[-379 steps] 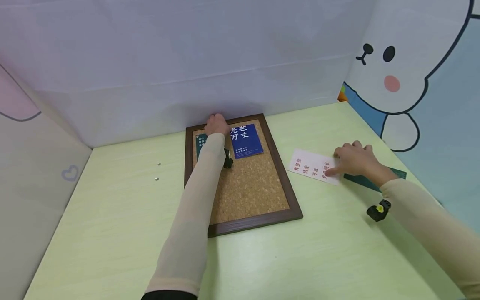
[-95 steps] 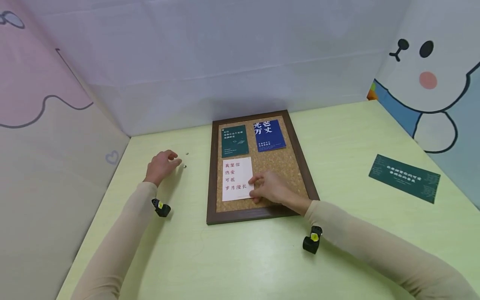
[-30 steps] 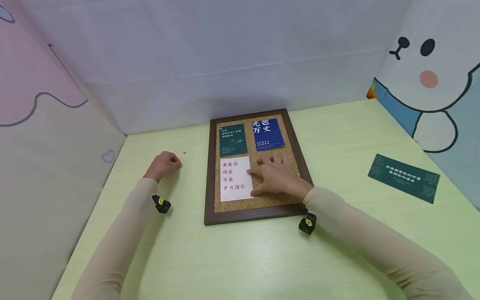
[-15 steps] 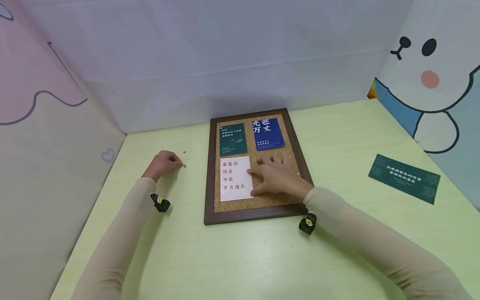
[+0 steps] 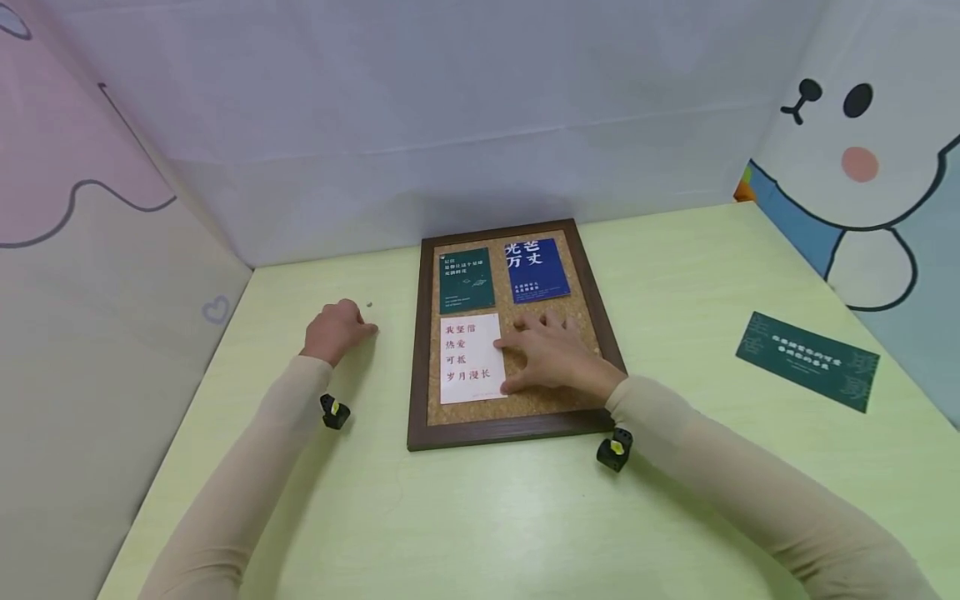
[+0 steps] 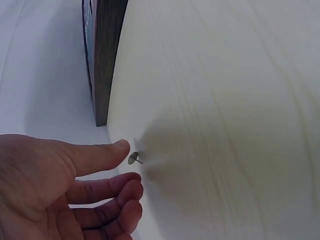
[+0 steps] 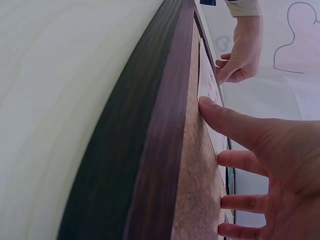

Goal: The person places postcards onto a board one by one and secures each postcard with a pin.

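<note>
My left hand (image 5: 335,331) is over the table to the left of the corkboard (image 5: 551,397). In the left wrist view its thumb and curved fingers stand apart, and a metal thumbtack (image 6: 133,158) shows by the gap between their tips. My right hand (image 5: 553,354) lies with spread fingers over the corkboard, its thumb and index fingertips on the right edge of the white card (image 5: 472,358) with red writing. Above that card are a green card (image 5: 467,281) and a blue card (image 5: 537,270), both on the cork.
A second, long green card (image 5: 808,360) lies on the table (image 5: 487,517) at the right. The corkboard's dark wooden frame (image 5: 510,430) stands up from the tabletop. A pale cloth wall (image 5: 420,108) closes off the back, close behind the board.
Over the last second the left thumb and fingers, pinched together near a thumbtack, have parted and moved slightly right. The right hand stays put. Earlier, the white card went from the table onto the board.
</note>
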The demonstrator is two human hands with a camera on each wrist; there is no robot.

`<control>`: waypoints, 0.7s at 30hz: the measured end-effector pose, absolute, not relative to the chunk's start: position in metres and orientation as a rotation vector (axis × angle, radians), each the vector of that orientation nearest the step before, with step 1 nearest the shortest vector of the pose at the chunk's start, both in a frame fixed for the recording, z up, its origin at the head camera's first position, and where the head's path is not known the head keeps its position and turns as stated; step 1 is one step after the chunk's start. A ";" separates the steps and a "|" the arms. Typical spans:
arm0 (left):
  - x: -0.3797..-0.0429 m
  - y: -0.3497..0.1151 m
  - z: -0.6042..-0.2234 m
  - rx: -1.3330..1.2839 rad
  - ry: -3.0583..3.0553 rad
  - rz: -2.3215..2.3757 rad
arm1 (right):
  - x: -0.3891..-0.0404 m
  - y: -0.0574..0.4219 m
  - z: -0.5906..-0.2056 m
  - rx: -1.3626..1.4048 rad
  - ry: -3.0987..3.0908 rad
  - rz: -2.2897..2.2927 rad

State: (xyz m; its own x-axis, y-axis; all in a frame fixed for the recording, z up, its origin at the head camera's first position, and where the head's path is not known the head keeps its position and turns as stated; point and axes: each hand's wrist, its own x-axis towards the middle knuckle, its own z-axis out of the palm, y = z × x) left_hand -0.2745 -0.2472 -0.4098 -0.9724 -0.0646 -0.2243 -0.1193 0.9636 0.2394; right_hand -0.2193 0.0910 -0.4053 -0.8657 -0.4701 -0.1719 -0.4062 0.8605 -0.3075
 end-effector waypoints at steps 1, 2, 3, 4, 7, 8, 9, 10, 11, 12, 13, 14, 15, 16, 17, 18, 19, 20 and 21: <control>-0.275 -0.246 -0.410 -0.154 2.899 0.358 | -0.219 0.091 -0.406 -0.669 2.793 -0.388; -0.275 -0.246 -0.410 -0.166 2.899 0.346 | -0.219 0.091 -0.406 -0.669 2.792 -0.391; -0.275 -0.246 -0.411 -0.177 2.896 0.342 | -0.219 0.091 -0.406 -0.670 2.792 -0.394; -0.276 -0.246 -0.410 -0.185 2.891 0.342 | -0.219 0.091 -0.407 -0.671 2.791 -0.395; -0.277 -0.248 -0.411 -0.186 2.882 0.347 | -0.219 0.092 -0.407 -0.670 2.791 -0.396; -0.277 -0.249 -0.411 -0.177 2.878 0.353 | -0.219 0.092 -0.407 -0.670 2.791 -0.396; -0.277 -0.249 -0.411 -0.171 2.873 0.359 | -0.219 0.092 -0.407 -0.670 2.792 -0.395; -0.277 -0.249 -0.411 -0.164 2.872 0.361 | -0.219 0.092 -0.407 -0.670 2.792 -0.394; -0.277 -0.249 -0.411 -0.157 2.871 0.362 | -0.220 0.092 -0.407 -0.670 2.792 -0.396; -0.277 -0.249 -0.411 -0.151 2.870 0.364 | -0.220 0.092 -0.407 -0.671 2.792 -0.398; -0.277 -0.249 -0.411 -0.145 2.869 0.367 | -0.220 0.092 -0.407 -0.673 2.792 -0.399; -0.277 -0.249 -0.412 -0.138 2.870 0.368 | -0.221 0.092 -0.407 -0.675 2.792 -0.399; -0.277 -0.248 -0.412 -0.133 2.872 0.369 | -0.221 0.092 -0.407 -0.676 2.793 -0.400; -0.277 -0.247 -0.412 -0.126 2.877 0.368 | -0.221 0.092 -0.408 -0.677 2.792 -0.400; -0.277 -0.247 -0.412 -0.121 2.881 0.367 | -0.221 0.092 -0.408 -0.678 2.792 -0.402; -0.277 -0.246 -0.412 -0.114 2.887 0.367 | -0.221 0.092 -0.408 -0.679 2.790 -0.403; -0.277 -0.246 -0.413 -0.106 2.891 0.369 | -0.221 0.092 -0.408 -0.679 2.790 -0.401; -0.277 -0.245 -0.413 -0.098 2.899 0.368 | -0.221 0.092 -0.407 -0.680 2.790 -0.400; -0.277 -0.245 -0.413 -0.092 2.908 0.365 | -0.221 0.092 -0.407 -0.682 2.789 -0.397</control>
State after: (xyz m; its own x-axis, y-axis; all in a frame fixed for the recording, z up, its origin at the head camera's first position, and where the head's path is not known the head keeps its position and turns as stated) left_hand -0.2770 -0.2448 -0.4129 -0.9763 -0.0354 -0.2136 -0.0871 0.9674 0.2378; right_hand -0.2209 0.0918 -0.4066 -0.8617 -0.4790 -0.1677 -0.4131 0.8539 -0.3165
